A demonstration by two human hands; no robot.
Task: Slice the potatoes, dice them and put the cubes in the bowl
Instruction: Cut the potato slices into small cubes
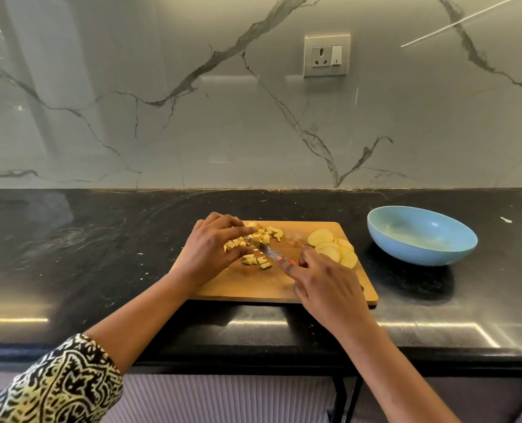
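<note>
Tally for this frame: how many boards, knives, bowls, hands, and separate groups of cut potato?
Cutting board: 1
Knife: 1
Blue bowl: 1
Hands: 2 (left hand, right hand)
Potato groups: 2 (cubes, slices; pieces too overlapped to count)
Total: 7

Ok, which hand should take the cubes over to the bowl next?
Probably left. The left hand is curled over the cubes, while the right hand grips the knife. The bowl sits to the right, so the left must reach across the board.
</note>
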